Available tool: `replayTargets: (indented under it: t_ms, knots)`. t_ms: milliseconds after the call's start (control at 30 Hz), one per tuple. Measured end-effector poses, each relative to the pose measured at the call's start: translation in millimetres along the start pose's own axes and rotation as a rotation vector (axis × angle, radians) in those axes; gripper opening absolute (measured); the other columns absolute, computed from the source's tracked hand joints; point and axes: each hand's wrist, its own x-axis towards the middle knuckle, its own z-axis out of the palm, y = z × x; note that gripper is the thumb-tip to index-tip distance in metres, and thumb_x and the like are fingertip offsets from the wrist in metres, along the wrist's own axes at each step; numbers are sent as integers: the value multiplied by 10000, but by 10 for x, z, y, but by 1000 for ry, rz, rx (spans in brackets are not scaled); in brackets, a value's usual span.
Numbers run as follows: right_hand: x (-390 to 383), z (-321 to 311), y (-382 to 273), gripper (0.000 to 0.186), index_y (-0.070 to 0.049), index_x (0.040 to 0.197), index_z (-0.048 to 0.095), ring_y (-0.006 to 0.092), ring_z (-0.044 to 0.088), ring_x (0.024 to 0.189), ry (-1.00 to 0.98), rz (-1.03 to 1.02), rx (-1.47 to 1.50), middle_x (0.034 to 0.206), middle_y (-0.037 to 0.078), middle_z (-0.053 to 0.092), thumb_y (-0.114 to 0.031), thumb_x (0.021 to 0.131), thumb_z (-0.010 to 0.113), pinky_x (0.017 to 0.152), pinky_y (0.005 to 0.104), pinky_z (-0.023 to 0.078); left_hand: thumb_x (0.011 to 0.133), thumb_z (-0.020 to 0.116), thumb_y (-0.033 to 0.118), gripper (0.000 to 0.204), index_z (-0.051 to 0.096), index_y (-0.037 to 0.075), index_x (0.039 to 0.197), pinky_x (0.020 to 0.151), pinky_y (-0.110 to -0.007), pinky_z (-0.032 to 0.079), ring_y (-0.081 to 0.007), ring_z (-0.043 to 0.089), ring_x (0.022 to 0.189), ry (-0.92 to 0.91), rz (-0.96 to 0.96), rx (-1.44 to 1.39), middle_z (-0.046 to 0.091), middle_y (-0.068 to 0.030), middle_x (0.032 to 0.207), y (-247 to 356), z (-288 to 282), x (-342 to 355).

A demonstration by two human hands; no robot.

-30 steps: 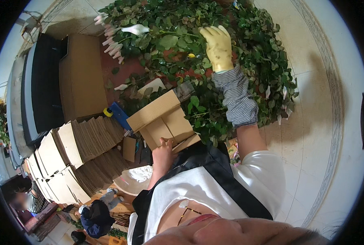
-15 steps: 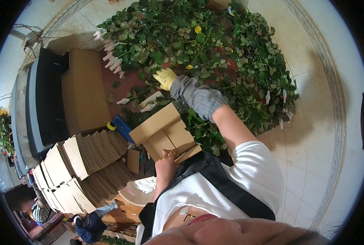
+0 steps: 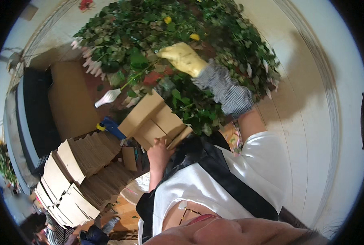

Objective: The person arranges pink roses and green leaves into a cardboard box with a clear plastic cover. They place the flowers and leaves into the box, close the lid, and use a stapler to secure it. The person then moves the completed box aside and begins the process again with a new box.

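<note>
My left hand (image 3: 159,157) is bare and closed on the near edge of a folded cardboard sheet (image 3: 165,118), which stands partly opened in front of my body. In a yellow glove and striped sleeve, my right hand (image 3: 183,58) is closed round the leafy stem of a rose (image 3: 108,98). Its bud end, wrapped in a white sleeve, points left and toward me, beyond the cardboard. The glove hides the exact finger grip. A large heap of leafy rose stems (image 3: 120,36) lies under and beyond my right hand, with white-sleeved heads along its left edge.
Stacks of flat cardboard (image 3: 84,163) stand at the left, near a blue tape dispenser (image 3: 112,126). Farther left is a large brown cardboard panel (image 3: 71,98). A shallow container of white pieces (image 3: 139,188) sits by my left forearm. Other people (image 3: 55,232) are at lower left.
My right hand has drawn back toward me and slightly right, lifting a sleeved rose off the heap. The left hand still holds the cardboard; the whole view has shifted a little.
</note>
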Motion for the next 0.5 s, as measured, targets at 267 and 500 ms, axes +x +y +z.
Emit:
replayTargets:
  t_ms: [267,500]
  knots:
    - [-1273,-926,-1514,229,-146,1044,742,272,613,707,-251,261,158,854,78,685,-67,894,589,639,393,490,960,518,606,670,582,12,1262,820,-382,537,-271,673,1014,-15,-89,-979,676,-166,1130,-1184,310,-57]
    - [-2237,-346,-1758,262,-123,1097,669,294,580,891,-320,504,-56,1002,95,608,-47,864,577,797,372,484,1007,587,394,471,632,10,1275,920,-347,489,-226,577,1145,-189,198,-776,581,-104,1237,-1006,-15,165]
